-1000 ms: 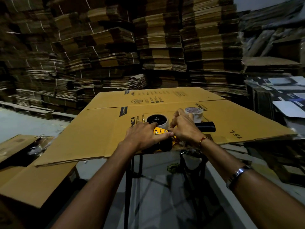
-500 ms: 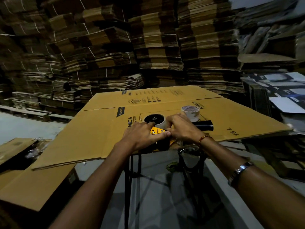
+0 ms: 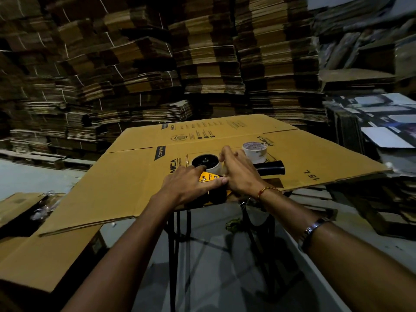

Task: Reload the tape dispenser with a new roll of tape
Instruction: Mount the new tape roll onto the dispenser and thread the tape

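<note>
Tape dispenser (image 3: 210,176), one: yellow and black, lying on its side on the flattened cardboard sheet (image 3: 126,183) that covers the worktop, near the sheet's front edge. Black handle (image 3: 271,167) points right. A white-walled roll with a dark hub (image 3: 206,162) sits at the dispenser's far end.

Left hand (image 3: 191,188), one: laid over the dispenser's near left side, index finger stretched onto the dark hub, thumb across the yellow plate; the fingers look fairly straight, pressing rather than wrapping.

Right hand (image 3: 239,174), one: directly beside the left hand, thumbs nearly meeting over the yellow plate, fingertips raised and drawn together at the right edge of the roll; whether they pinch a tape end cannot be told. It covers the dispenser's middle.

Spare tape roll (image 3: 254,152), one: white, printed core, standing flat on the cardboard just beyond the right hand and behind the handle, apart from the dispenser.

Wrist items, right arm: one red-and-gold thread (image 3: 266,191), one metal bracelet (image 3: 314,227).

Surroundings: bundled flat cartons stacked high (image 3: 202,64) behind the worktop.
</note>
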Motion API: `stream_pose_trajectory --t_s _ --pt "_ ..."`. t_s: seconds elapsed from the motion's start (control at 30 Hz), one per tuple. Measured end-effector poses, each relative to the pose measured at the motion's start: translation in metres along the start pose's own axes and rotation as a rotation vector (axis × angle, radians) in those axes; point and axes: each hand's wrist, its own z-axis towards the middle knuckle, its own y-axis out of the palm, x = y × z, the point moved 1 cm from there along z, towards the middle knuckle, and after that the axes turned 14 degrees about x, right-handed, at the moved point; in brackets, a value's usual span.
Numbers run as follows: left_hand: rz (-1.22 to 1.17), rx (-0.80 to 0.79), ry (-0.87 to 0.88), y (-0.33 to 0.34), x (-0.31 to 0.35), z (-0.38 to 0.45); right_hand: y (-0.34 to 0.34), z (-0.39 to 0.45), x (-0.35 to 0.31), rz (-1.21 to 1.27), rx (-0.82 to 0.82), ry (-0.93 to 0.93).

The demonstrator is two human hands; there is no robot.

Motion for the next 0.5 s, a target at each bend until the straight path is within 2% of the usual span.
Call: stream_pose_trajectory --t_s 0.5 --pt "0.033 -0.010 -0.007 -0.001 0.003 -0.003 0.002 -0.021 0.005 0.043 0.111 -0.115"
